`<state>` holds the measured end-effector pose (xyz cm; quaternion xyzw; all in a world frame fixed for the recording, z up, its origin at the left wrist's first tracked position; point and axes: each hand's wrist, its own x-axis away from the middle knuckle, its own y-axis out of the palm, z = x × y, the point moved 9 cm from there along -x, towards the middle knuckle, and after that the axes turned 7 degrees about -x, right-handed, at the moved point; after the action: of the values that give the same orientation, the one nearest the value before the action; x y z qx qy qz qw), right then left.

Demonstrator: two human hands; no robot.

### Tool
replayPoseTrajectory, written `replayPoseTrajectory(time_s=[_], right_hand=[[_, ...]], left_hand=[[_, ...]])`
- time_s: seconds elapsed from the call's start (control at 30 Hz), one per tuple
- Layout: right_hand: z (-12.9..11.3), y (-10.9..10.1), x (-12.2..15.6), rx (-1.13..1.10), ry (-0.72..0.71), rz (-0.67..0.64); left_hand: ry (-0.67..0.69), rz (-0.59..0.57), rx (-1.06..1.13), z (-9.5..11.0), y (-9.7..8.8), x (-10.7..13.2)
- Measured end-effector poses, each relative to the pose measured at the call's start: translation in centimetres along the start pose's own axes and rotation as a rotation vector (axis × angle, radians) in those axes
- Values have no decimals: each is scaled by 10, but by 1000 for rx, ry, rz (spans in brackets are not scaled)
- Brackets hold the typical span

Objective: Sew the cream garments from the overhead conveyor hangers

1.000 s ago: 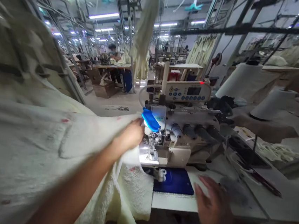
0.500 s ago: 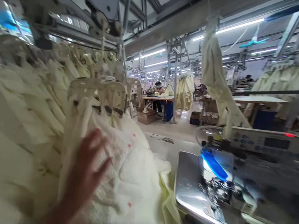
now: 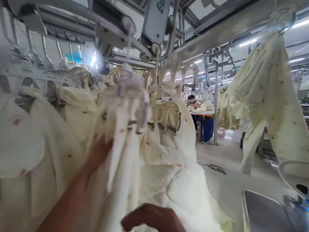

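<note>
The left hand (image 3: 98, 154) sits at centre left of the frame, pushed into a hanging cream garment (image 3: 123, 156). Its fingers are buried in the cloth, so whether they grip it cannot be told. The garment hangs from a blurred clip hanger (image 3: 127, 95) under the overhead rail (image 3: 72, 7), upper left. The right hand (image 3: 160, 224) is at bottom centre, fingers loosely curled and holding nothing, just in front of a fleecy bundle (image 3: 180, 184). More cream pieces (image 3: 20, 143) hang on the left, touching one another. Another garment (image 3: 273, 102) hangs upper right. A metal plate (image 3: 266, 229) lies at lower right.
</note>
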<state>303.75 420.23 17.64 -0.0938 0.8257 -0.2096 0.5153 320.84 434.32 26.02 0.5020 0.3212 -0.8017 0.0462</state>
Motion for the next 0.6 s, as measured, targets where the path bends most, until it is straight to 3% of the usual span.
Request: replayPoseTrajectory(time_s=[0.03,0.07,0.13,0.2,0.23,0.3,0.43,0.53,0.6], right_hand=[[13,15,-27,-168,125,-75],[18,23,-52,-319,138,-95],[44,0,-86,-349,178,214],[71,-25,-95,-132,203,494],[83,-31,-95,-13,224,569],[109,-30,-93,109,329,578],[153,-10,-84,-8,589,469],[154,-8,-86,-115,597,505],[147,-7,-90,-193,598,549]], left_hand=[[-36,10,9,-4,15,-9],[-72,23,21,-7,27,-15],[-119,37,63,-9,42,-23],[-125,51,115,-7,43,-25],[-112,46,146,-6,41,-26],[-87,6,220,-8,36,-29],[-144,46,322,-30,17,-42],[-261,166,383,-45,-7,-49],[-264,178,361,-39,-24,-48]])
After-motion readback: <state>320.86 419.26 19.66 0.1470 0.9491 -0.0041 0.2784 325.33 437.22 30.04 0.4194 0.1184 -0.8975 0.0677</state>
